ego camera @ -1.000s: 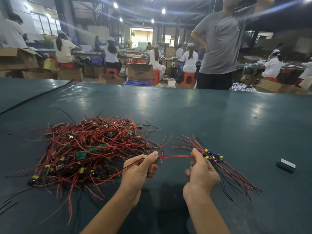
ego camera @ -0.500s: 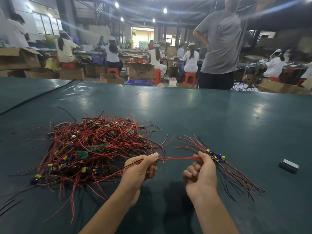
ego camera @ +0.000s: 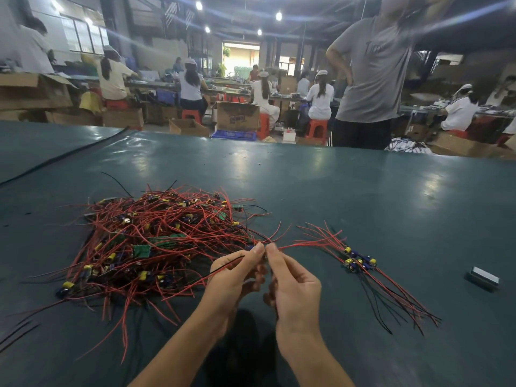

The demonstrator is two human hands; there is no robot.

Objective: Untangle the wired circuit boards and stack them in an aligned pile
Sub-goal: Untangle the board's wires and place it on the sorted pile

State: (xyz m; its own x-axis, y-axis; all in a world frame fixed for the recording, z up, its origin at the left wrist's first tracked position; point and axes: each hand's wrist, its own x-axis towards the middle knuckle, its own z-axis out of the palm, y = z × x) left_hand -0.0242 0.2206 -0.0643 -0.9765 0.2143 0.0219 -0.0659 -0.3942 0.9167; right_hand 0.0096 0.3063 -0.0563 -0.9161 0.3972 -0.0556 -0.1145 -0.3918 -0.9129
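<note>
The tangled heap of wired circuit boards lies on the left half of the dark green table, a mat of red wires with a few black ones, green boards and yellow-topped capacitors showing through. At the heap's near right edge the two hands meet, their fingertips almost touching. The left hand pinches a black lead between thumb and forefinger, and the lead runs down-left along the heap's near edge. The right hand pinches the end of a red lead that stretches right toward a small aligned pile. Its other fingers are curled loosely. What sits between the two sets of fingertips is hidden. The pile's boards lie side by side just right of the hands, wires fanning up-left and down-right. Well apart to the right sits a small dark block. Past the table's far edge stands a person in a grey T-shirt, with a cardboard box and seated workers beyond.
</note>
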